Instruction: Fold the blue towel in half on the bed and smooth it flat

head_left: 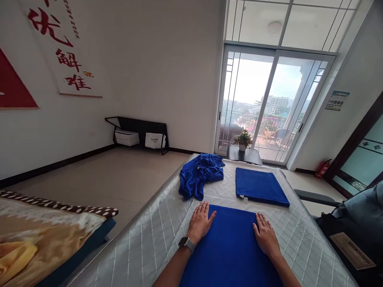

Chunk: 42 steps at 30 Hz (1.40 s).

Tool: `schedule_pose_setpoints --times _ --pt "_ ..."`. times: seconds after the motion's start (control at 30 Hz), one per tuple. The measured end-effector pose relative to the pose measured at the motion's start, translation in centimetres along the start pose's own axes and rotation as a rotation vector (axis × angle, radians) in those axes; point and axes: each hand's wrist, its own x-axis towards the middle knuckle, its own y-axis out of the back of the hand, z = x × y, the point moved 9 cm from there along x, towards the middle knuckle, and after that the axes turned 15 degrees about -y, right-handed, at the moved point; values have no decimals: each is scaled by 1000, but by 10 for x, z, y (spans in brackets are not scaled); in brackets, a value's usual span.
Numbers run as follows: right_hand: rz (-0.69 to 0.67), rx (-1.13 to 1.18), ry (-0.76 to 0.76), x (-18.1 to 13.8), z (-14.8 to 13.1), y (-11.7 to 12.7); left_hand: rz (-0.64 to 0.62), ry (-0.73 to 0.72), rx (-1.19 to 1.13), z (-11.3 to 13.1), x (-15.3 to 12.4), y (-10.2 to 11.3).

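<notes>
A flat blue towel (229,247) lies lengthwise in front of me on a pale quilted mattress (143,239). My left hand (201,221) rests flat along its left edge, fingers out, with a watch (186,244) on that wrist. On the opposite edge, my right hand (266,235) lies flat too, its fingers stretched forward. Neither hand grips the cloth. Beyond them, a folded blue stack of towels (261,185) with a white tag sits to the right. A crumpled heap of blue towels (202,175) lies to the left, near the mattress's far end.
At the left is a bed with a patterned blanket (60,235). A dark chair (243,154) holding a potted plant (243,140) stands past the mattress, before glass sliding doors (269,103). To the right are a dark bag (356,239) and a fire extinguisher (322,169).
</notes>
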Motion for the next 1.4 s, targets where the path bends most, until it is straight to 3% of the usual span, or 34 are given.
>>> schedule_pose_setpoints --times 0.33,0.63,0.93,1.27,1.4 --pt "-21 -23 -13 -3 -2 4 -15 14 -25 3 -1 7" --pt "43 -86 14 -22 -17 26 -30 -17 0 4 -1 3" --pt "-62 -68 -30 -52 7 0 -32 -24 25 2 -1 -1" --pt "-108 32 -69 -57 3 6 -63 -52 91 -7 -3 -12" --pt "-116 61 -68 -58 3 7 -66 -33 140 0 4 -2"
